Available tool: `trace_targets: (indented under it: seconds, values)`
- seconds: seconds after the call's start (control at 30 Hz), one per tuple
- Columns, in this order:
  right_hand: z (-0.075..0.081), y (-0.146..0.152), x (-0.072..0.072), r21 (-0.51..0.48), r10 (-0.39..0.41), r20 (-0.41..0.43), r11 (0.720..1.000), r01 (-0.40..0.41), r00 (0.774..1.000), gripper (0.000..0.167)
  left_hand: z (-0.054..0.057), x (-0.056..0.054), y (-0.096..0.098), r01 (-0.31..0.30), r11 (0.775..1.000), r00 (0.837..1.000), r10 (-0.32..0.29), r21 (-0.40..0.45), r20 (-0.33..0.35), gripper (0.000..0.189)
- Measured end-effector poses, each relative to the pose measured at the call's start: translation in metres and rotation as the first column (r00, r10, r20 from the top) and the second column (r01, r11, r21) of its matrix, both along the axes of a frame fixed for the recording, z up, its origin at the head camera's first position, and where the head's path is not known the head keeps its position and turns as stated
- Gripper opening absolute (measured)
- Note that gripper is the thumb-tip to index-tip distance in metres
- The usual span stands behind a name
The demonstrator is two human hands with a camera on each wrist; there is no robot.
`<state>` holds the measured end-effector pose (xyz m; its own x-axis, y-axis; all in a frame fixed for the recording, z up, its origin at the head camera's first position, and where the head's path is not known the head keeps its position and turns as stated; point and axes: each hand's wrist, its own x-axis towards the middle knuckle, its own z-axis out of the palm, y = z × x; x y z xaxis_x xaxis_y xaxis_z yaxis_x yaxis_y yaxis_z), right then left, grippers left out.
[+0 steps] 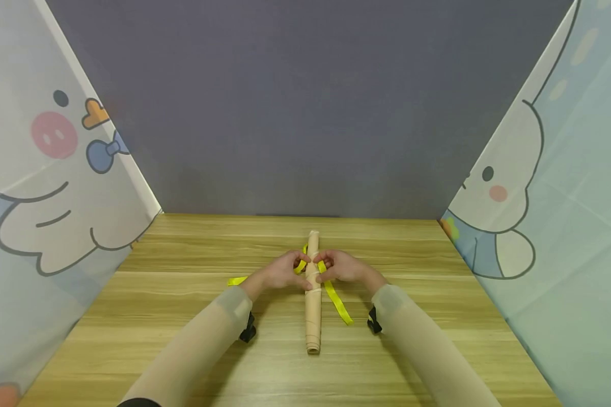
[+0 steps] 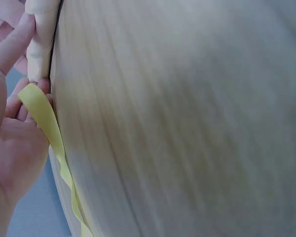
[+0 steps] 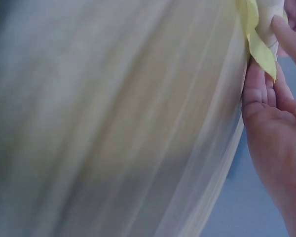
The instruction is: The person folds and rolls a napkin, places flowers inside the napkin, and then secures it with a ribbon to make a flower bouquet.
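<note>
A rolled-up beige sheet lies lengthwise on the table, its near end showing spiral layers. A yellow ribbon appears on both sides of the roll, one tail slanting toward the near right. From the left, my left hand grips the roll's middle, thumb nearer me than the fingers. My right hand holds it from the opposite side, fingertips close to the left ones. In the left wrist view the ribbon passes over the left fingers; in the right wrist view its end hangs over the right fingers.
The wood-grain table meets a dark grey panel at the back. Cartoon-printed cloths hang at the left and right. Beneath each forearm a small black device is visible at the wrist.
</note>
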<state>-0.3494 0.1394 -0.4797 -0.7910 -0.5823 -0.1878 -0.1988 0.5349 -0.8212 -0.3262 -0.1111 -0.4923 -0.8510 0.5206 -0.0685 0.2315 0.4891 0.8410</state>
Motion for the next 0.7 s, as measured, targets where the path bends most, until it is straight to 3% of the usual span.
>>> trace_targets:
  seconds: [0.13,0.43,0.7]
  values:
    - [-0.0018,-0.0034,-0.0004,-0.002,-0.031,-0.028,1.0,0.031,0.999,0.049,-0.0013,0.0004,0.0011,-0.024,0.999,1.0,0.024,0.036,0.003,0.069]
    - [0.0027,-0.0079,0.0017,-0.057,-0.053,-0.008,0.997,0.052,0.999,0.046,0.0002,0.0005,0.0,-0.076,0.992,0.997,0.073,0.1,0.037,0.059]
    - [-0.0003,-0.005,0.0073,-0.013,-0.035,-0.057,0.999,0.034,0.998,0.027,-0.0002,0.0079,-0.0036,-0.025,0.995,0.999,0.02,0.1,0.043,0.04]
